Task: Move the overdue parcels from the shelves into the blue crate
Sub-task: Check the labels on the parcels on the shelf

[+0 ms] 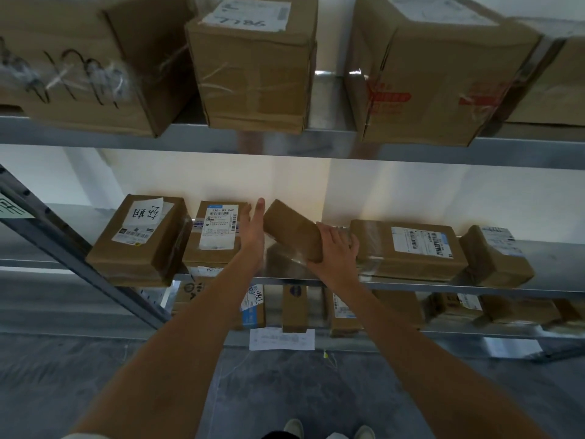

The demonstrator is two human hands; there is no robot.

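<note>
A small plain brown parcel [289, 228] is tilted up off the middle metal shelf [411, 285], its far end raised. My right hand [334, 248] grips its near right end. My left hand [254, 228] is flat and open against its left side, fingers straight. To the left lie a labelled parcel [215, 237] and a parcel with a handwritten white note [142, 239]. To the right lie a wide taped parcel [408, 248] and a smaller one [497, 256]. No blue crate is in view.
Big cardboard boxes [253, 64] fill the upper shelf, overhanging its front edge. Several small parcels [294, 308] stand on the lower shelf. A diagonal grey brace [79, 258] crosses the rack at left. A white paper sheet [281, 339] lies on the grey floor below.
</note>
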